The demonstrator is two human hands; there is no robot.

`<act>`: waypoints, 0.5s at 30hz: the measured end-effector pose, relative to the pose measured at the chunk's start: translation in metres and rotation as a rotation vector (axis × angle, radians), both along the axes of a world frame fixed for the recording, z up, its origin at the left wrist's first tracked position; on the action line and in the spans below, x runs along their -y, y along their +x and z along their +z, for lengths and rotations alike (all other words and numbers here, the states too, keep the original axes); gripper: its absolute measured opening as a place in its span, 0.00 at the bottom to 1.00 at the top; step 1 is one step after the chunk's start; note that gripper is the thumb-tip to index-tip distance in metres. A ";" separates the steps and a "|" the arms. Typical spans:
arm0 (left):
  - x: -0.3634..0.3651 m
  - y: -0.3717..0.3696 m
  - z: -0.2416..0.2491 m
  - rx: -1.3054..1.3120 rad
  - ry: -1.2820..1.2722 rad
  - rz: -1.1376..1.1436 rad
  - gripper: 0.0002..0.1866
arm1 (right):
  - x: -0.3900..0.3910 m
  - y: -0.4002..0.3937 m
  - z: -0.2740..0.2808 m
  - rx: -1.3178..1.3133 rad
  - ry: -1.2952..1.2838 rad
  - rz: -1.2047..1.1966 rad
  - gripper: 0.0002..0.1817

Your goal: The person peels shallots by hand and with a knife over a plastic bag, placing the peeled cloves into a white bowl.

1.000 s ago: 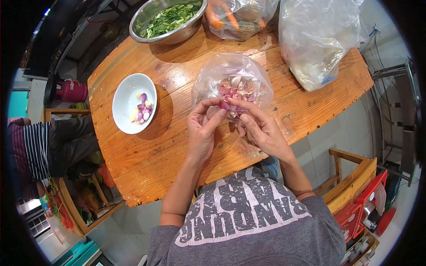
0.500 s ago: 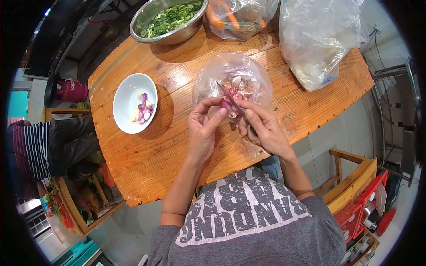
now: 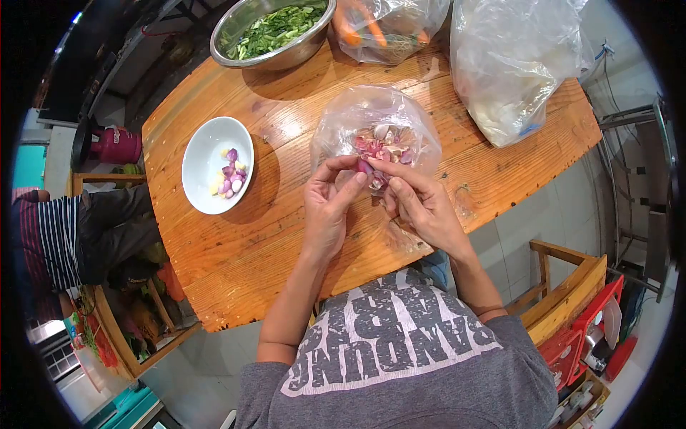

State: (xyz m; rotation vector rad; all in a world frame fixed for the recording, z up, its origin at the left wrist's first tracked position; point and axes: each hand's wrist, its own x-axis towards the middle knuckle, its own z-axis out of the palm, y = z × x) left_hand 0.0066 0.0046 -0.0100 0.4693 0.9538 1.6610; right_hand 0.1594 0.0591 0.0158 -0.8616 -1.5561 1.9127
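Over the open clear plastic bag [image 3: 336, 118], my left hand [image 3: 330, 204] pinches a small purple shallot [image 3: 364, 169] between thumb and fingers. My right hand [image 3: 425, 207] is closed, its thumb and index finger touching the shallot's right side. The knife seen in it half a second ago is hard to make out now, with its blade turned or hidden by the fingers. Garlic and reddish peelings [image 3: 379, 143] lie in the bag beyond my fingertips. Left of my hands, a white bowl [image 3: 200, 161] contains peeled shallots and garlic cloves [image 3: 232, 175].
A steel bowl [image 3: 286, 61] of chopped greens stands at the table's far edge. Beside it are a bag of carrots [image 3: 371, 32] and a large plastic bag [image 3: 507, 79]. A person in a striped shirt [image 3: 61, 236] is at left; a wooden chair [image 3: 572, 286] stands at right.
The knife blade, which pointed up and left across the shallot, has swung out of sight at my right hand. My right fingers have closed in on the shallot; my left hand stays put.
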 end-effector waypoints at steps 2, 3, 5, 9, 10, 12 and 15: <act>-0.001 0.000 -0.001 -0.004 0.003 0.000 0.13 | -0.001 0.002 0.000 -0.023 -0.060 0.018 0.19; -0.001 0.000 -0.001 -0.011 0.006 0.003 0.13 | -0.003 0.005 0.000 -0.045 -0.130 0.034 0.19; -0.001 0.000 -0.002 -0.006 0.012 0.000 0.13 | -0.003 0.006 0.000 -0.055 -0.211 0.062 0.19; -0.001 0.000 0.001 0.012 0.015 -0.013 0.13 | 0.000 0.003 0.003 -0.041 -0.139 0.025 0.18; -0.001 0.001 0.001 0.008 0.012 -0.009 0.13 | 0.000 0.002 0.003 -0.043 -0.112 0.011 0.18; -0.001 0.002 0.000 -0.001 0.017 0.008 0.12 | 0.000 0.001 0.001 -0.046 -0.079 -0.008 0.18; -0.003 0.003 0.002 0.020 0.016 0.026 0.11 | 0.002 -0.004 -0.009 -0.051 0.054 -0.071 0.18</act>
